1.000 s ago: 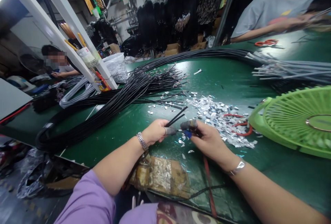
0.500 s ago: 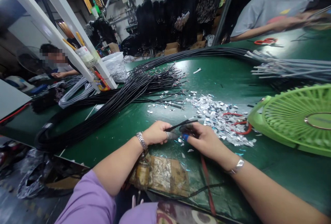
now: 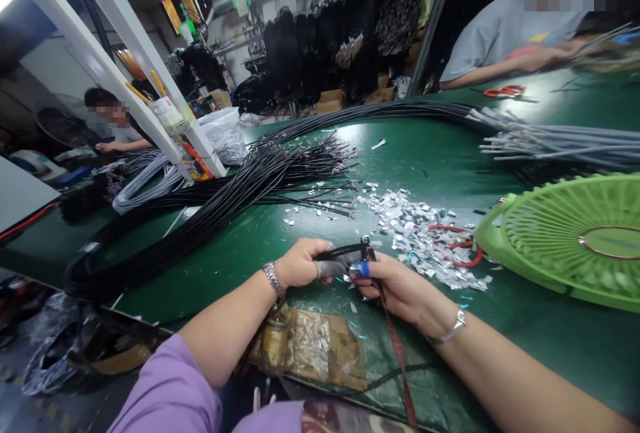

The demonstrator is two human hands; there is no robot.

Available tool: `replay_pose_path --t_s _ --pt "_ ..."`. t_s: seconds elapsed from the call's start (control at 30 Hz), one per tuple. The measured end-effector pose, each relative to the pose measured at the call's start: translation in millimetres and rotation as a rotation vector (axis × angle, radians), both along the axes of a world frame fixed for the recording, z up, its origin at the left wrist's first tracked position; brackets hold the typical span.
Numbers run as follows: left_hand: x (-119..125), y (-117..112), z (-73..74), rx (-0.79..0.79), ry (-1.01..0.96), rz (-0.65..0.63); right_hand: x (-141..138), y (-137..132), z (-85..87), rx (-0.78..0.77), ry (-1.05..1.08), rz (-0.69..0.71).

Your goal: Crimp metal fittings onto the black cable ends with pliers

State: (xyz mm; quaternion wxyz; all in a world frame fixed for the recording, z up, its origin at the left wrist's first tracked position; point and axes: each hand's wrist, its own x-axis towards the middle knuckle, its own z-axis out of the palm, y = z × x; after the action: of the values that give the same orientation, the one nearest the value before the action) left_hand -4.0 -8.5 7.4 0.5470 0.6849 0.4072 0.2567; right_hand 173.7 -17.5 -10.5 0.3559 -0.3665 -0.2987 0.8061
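My left hand (image 3: 303, 263) is closed around a black cable (image 3: 341, 250) whose end points right, toward my other hand. Grey wrapping covers one finger of this hand. Close beside it, my right hand (image 3: 393, 284) is closed on a small dark tool (image 3: 370, 253) at the cable's end; its exact kind is unclear. Blue tape (image 3: 361, 269) circles a digit of that hand. A dark red strip (image 3: 397, 343) runs down from the right hand to the table edge. Just beyond the hands lies a heap of silvery foil scraps (image 3: 405, 219).
A bundle of black cables (image 3: 200, 233) curves across the green table (image 3: 425, 146). Red-handled pliers (image 3: 467, 259) lie by the scraps, next to a green fan (image 3: 565, 233). Grey cables (image 3: 555, 136) lie behind it. A taped cardboard piece (image 3: 323, 346) sits in front. Two co-workers sit beyond.
My right hand has turned, and the dark tool now stands upright at the cable's end. The upper end of the red strip has shifted left with that hand.
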Motion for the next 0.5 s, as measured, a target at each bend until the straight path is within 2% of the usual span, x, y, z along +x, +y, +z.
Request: replay_pose_path --t_s 0.17,0.23,0.4,0.5 --pt "2 -3 -2.9 0.421 0.243 0.153 -5 -4 0.9 -0.006 0.021 -0.165" --pt "5 -6 -0.9 0.52 0.38 0.2 -7 -4 -0.6 0.025 -0.018 -0.225" --pt "8 -10 4.5 0.579 0.641 0.178 -7 -4 -6.5 0.26 -0.197 -0.399" --pt "6 -8 2.5 0.548 0.593 0.095 -1 1 -8.0 0.403 -0.345 -0.438"
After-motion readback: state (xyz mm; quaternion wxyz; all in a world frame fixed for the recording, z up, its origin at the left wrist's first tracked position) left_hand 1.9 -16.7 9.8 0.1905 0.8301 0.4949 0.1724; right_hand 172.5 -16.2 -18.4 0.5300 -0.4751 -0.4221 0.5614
